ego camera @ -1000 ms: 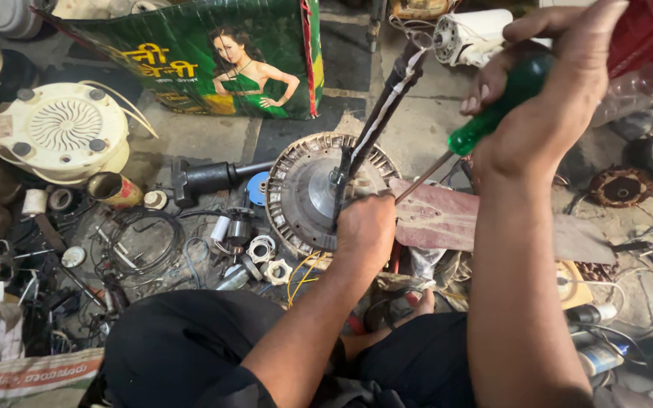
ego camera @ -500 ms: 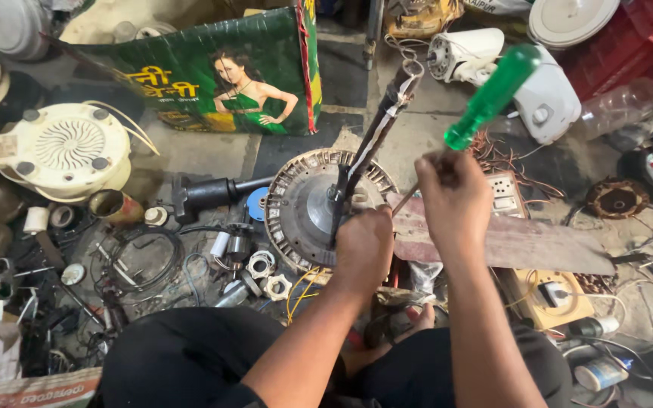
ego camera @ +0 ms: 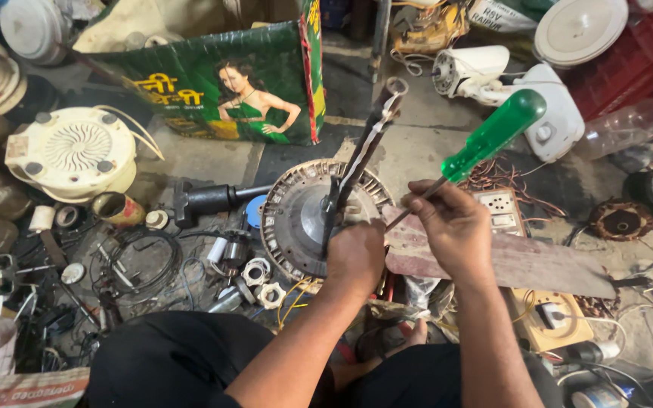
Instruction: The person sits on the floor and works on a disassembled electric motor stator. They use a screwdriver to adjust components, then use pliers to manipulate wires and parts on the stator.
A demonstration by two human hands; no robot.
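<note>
Two hands at work on a round ribbed metal fan motor housing (ego camera: 296,223) on a cluttered floor.

Nearest, the left hand (ego camera: 357,253) is clenched around the lower end of a long dark steel tool (ego camera: 360,159) standing upright on the housing's smooth hub. Just beside it, the right hand (ego camera: 455,227) grips the thin shaft of a screwdriver with a translucent green plastic handle (ego camera: 493,136), tilted up-right, above a flat reddish worn fan blade (ego camera: 508,264). Farther left sits a cream slotted plastic casing (ego camera: 73,155); beyond stands a glossy green printed bag (ego camera: 228,94).
</note>
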